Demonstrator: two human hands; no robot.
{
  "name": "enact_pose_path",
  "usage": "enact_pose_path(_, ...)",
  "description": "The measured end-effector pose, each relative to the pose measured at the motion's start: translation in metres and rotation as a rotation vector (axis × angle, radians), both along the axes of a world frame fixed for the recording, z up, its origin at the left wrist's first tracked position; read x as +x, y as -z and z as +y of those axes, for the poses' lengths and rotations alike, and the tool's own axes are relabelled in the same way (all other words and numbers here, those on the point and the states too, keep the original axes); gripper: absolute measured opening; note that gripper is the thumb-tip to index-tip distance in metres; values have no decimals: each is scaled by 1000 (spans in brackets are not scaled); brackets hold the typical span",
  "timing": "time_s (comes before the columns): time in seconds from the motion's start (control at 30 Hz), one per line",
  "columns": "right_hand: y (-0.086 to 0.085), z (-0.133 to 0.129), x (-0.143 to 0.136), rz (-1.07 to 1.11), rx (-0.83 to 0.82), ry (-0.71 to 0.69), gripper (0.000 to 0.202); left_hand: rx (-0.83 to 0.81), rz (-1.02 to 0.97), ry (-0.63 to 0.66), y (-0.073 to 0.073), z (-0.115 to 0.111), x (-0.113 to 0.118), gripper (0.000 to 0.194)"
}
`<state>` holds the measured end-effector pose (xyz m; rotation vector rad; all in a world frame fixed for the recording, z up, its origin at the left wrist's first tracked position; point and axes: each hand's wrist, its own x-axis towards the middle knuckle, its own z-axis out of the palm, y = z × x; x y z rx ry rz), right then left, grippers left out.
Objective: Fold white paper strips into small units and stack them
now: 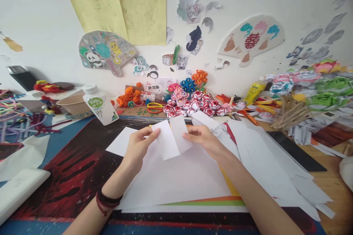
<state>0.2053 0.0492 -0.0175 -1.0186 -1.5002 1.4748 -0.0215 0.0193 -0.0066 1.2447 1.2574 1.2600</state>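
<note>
A small white piece of paper (pixel 167 145) with a crease down it is held up between my two hands. My left hand (pixel 139 143) pinches its left edge between thumb and fingers. At the right edge, my right hand (pixel 202 137) pinches the greyer panel. Below them lies a stack of large white sheets (pixel 176 187), with orange and green edges showing at its lower right. Another white paper piece (pixel 121 142) rests just left of my left hand. Behind my right hand sits a pile of small cut paper pieces (pixel 206 120).
More white sheets (pixel 264 158) spread to the right beside a black flat strip (pixel 296 150). A white bottle (pixel 100 104) stands at the back left. Red-and-white paper flowers (pixel 195 104) line the back by the wall. A white case (pixel 22 191) lies at the left front.
</note>
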Motion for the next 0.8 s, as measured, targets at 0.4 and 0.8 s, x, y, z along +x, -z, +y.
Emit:
enact_pose_path(0.4, -6, 2, 6, 42, 128, 146, 27, 65, 144, -48, -3, -1, 0, 35)
enact_pose_path(0.8, -6, 3, 5, 13, 122, 158, 31, 46, 210, 44, -8, -3, 6, 33)
